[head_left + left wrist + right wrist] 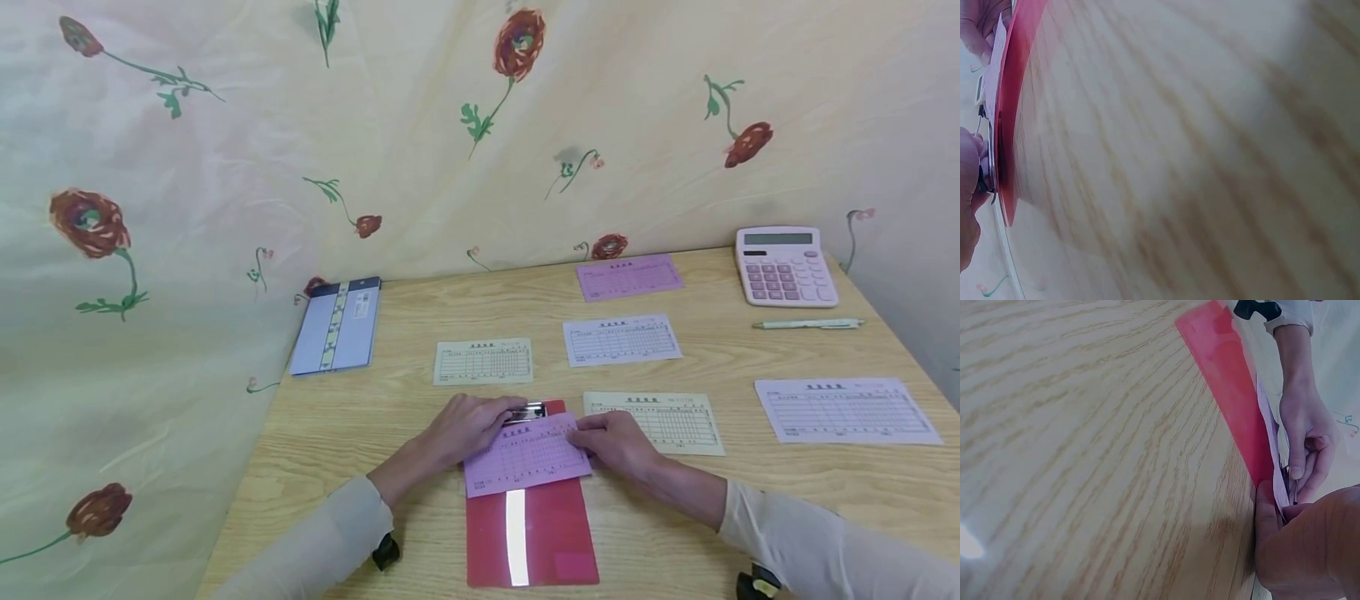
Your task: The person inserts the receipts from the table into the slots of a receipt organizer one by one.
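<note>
A red clipboard (551, 537) lies on the table with its metal clip (528, 412) at the far end. Across its upper part, slightly tilted, is a purple printed slip (525, 458). My left hand (465, 429) grips the clip from the left; in the right wrist view its thumb (1297, 453) presses on the clip's lever. With my right hand (618, 442) I pinch the slip's right edge between thumb and fingers. The slip's top edge lies right at the clip. In the left wrist view, the board (1013, 81) shows edge-on beside both hands.
Several printed slips lie around: cream slips (483, 362) (675, 423), pale lilac slips (622, 340) (847, 411) and another purple slip (630, 277). A pink calculator (785, 267) and a pen (808, 324) are at back right, a blue-grey folder (337, 327) at back left. Flowered cloth (420, 133) hangs behind.
</note>
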A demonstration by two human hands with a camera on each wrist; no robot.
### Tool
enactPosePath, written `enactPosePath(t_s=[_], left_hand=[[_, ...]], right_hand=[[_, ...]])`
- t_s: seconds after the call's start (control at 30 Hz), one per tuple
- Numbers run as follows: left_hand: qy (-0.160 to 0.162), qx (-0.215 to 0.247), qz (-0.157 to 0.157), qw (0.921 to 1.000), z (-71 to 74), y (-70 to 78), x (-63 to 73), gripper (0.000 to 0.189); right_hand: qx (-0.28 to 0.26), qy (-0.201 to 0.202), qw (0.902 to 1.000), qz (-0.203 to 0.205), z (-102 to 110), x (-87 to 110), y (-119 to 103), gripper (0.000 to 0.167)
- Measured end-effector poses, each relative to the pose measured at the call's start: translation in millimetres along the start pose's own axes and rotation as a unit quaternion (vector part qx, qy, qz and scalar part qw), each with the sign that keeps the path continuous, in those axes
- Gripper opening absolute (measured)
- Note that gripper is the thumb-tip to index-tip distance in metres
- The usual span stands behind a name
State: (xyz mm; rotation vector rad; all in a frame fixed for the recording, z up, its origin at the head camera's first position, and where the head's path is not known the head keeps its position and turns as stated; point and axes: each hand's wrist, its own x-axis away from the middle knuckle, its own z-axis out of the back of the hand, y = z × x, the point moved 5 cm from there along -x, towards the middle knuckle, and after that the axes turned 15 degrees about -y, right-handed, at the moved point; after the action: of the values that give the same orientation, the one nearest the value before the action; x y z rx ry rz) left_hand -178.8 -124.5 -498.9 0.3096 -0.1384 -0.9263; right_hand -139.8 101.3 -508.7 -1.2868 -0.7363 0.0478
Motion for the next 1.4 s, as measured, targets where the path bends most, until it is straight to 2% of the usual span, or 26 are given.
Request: enactPosePath(t_s=[0.33,0.73,1.13,1.4], left_hand=[[-0.015,0.011,0.007,0.9998,-0.2,-1.1,0.6,0.034],[-0.001,0.012,0.000,0.9999,0.3,-1.7,1.3,0.032],[-0.005,0.003,0.006,1.0000,-1.4,-2.9,0.2,0.033],[-0.010,0.000,0.009,0.9999,-2.0,-1.9,0.3,0.032]], right_hand=[[0.004,0.007,0.9999,-0.014,0.0,-1.8,0.6,0.037],[0.024,0.016,0.9995,-0.016,-0.6,-2.6,-0.9,0.034],[0.014,0.015,0.9998,-0.009,-1.7,-3.7,-0.3,0.034],[-0.014,0.007,0.9999,0.000,-4.1,-5.0,0.0,0.035]])
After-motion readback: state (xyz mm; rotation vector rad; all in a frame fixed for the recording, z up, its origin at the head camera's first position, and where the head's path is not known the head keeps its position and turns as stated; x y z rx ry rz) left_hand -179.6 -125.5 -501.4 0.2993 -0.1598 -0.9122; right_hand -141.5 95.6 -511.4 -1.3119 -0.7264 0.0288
